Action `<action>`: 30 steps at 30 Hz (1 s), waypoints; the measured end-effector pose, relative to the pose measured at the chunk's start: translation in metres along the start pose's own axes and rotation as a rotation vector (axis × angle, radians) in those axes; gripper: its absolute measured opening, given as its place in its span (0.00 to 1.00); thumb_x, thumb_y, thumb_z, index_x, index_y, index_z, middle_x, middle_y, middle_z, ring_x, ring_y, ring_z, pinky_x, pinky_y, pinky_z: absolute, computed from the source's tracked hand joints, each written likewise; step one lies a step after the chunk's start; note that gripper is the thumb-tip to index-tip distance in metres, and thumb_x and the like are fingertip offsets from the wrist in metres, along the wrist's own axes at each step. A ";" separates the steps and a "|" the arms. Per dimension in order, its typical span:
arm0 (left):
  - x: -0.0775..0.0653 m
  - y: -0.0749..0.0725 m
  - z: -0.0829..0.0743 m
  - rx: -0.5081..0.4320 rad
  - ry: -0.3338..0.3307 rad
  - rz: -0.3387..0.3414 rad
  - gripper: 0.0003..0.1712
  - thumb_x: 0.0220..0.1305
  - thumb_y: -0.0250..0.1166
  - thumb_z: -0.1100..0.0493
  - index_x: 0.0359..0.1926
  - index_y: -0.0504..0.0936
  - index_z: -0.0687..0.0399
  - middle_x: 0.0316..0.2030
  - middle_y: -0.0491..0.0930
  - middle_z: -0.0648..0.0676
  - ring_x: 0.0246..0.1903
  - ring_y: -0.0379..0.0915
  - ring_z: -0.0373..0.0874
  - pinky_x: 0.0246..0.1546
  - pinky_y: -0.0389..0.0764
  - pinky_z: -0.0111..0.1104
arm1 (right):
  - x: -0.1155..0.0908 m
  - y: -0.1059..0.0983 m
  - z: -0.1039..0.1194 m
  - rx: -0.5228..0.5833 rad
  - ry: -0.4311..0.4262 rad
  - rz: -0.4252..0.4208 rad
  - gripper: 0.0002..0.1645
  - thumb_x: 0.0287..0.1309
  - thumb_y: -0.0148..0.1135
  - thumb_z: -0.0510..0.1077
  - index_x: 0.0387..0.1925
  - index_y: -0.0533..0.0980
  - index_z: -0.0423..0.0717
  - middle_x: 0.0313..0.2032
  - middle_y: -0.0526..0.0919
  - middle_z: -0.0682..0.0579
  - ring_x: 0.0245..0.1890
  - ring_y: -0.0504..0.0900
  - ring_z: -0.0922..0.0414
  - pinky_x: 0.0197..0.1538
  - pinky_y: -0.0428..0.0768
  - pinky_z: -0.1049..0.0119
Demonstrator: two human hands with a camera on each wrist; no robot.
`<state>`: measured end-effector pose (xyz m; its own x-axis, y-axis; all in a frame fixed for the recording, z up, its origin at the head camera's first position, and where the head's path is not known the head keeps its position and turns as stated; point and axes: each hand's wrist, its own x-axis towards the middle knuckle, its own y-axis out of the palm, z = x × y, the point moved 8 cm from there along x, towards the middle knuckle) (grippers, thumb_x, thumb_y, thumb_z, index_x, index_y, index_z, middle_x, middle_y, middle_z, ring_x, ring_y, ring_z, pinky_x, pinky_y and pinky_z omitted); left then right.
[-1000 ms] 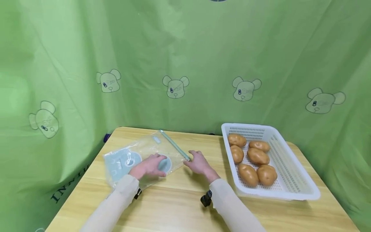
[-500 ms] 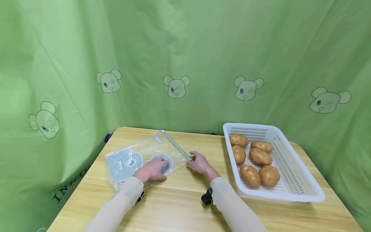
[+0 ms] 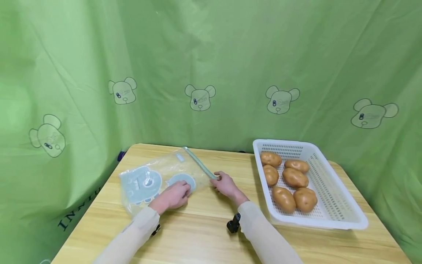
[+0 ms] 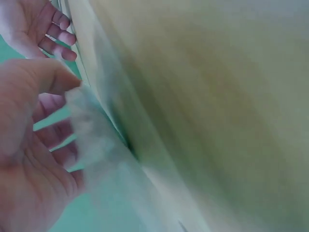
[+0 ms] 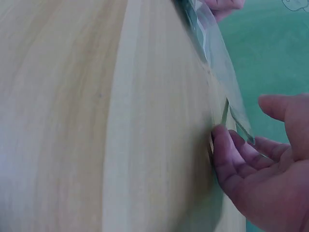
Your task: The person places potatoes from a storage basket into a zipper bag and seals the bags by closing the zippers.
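A clear zip bag [image 3: 173, 167] with pale blue printed shapes lies flat and slanted on the wooden table [image 3: 197, 238]. Its green zip strip [image 3: 199, 162] runs along the upper right edge. My left hand [image 3: 176, 196] pinches the bag's near edge; in the left wrist view, thumb and forefinger meet on the clear film [image 4: 99, 130]. At the strip's near end is my right hand [image 3: 227, 185]. The right wrist view shows its fingers [image 5: 224, 150] loosely bent beneath the bag's corner [image 5: 236, 116], with the thumb held apart from them.
To the right stands a white perforated plastic basket [image 3: 333, 183] with several brown potatoes [image 3: 295, 178] in it. A green curtain [image 3: 237, 66] printed with bear heads hangs behind the table. Dark wrist cameras [image 3: 233, 224] sit under the sleeves.
My left hand, spread over the bag a second ago, has come down and drawn its fingers together at the near edge. My right hand stays at the strip's end, its fingers slightly more bent.
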<state>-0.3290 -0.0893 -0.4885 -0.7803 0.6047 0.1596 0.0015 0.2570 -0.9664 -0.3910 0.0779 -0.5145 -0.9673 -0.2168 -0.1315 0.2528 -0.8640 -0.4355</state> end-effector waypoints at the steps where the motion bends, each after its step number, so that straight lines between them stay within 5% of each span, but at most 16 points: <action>1: -0.001 0.000 -0.001 -0.002 0.009 -0.006 0.08 0.53 0.60 0.65 0.28 0.70 0.49 0.28 0.66 0.45 0.30 0.65 0.41 0.35 0.74 0.33 | 0.001 0.001 -0.001 0.038 0.008 0.003 0.30 0.66 0.55 0.44 0.64 0.61 0.35 0.37 0.77 0.44 0.28 0.78 0.54 0.27 0.76 0.66; 9: -0.006 0.001 0.004 -0.045 -0.042 0.002 0.05 0.59 0.61 0.59 0.34 0.72 0.49 0.33 0.71 0.46 0.35 0.69 0.42 0.38 0.77 0.35 | 0.003 0.002 -0.005 0.294 0.023 -0.022 0.30 0.62 0.54 0.29 0.65 0.59 0.30 0.36 0.75 0.39 0.28 0.83 0.54 0.34 0.83 0.64; 16: 0.002 0.002 0.003 -0.044 -0.096 -0.001 0.27 0.51 0.69 0.45 0.49 0.75 0.52 0.46 0.74 0.54 0.44 0.71 0.47 0.45 0.76 0.40 | -0.005 0.004 -0.003 0.387 0.043 -0.010 0.31 0.61 0.55 0.29 0.64 0.59 0.29 0.36 0.77 0.36 0.28 0.82 0.56 0.38 0.83 0.64; 20: 0.010 0.003 -0.001 -0.022 -0.106 -0.012 0.33 0.50 0.70 0.47 0.56 0.74 0.53 0.52 0.73 0.56 0.49 0.70 0.49 0.49 0.75 0.41 | -0.011 0.006 0.001 0.397 0.039 0.007 0.31 0.60 0.55 0.28 0.64 0.59 0.28 0.35 0.77 0.36 0.29 0.82 0.55 0.38 0.83 0.64; 26: 0.013 -0.002 -0.003 -0.103 -0.125 -0.088 0.09 0.52 0.65 0.62 0.36 0.78 0.49 0.38 0.76 0.49 0.40 0.73 0.45 0.46 0.77 0.38 | -0.017 0.009 0.008 0.357 -0.020 0.023 0.34 0.55 0.57 0.26 0.63 0.59 0.29 0.33 0.75 0.41 0.30 0.82 0.53 0.37 0.83 0.63; 30: 0.010 -0.010 -0.006 -0.182 -0.096 -0.173 0.07 0.52 0.63 0.67 0.30 0.78 0.49 0.32 0.77 0.45 0.37 0.74 0.42 0.44 0.78 0.36 | -0.016 0.010 0.009 0.397 -0.025 0.034 0.33 0.56 0.56 0.27 0.63 0.58 0.28 0.37 0.76 0.37 0.30 0.81 0.53 0.39 0.83 0.62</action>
<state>-0.3331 -0.0812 -0.4761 -0.8344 0.4679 0.2911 -0.0313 0.4871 -0.8728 -0.3734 0.0690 -0.5091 -0.9598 -0.2555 -0.1159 0.2627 -0.9635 -0.0521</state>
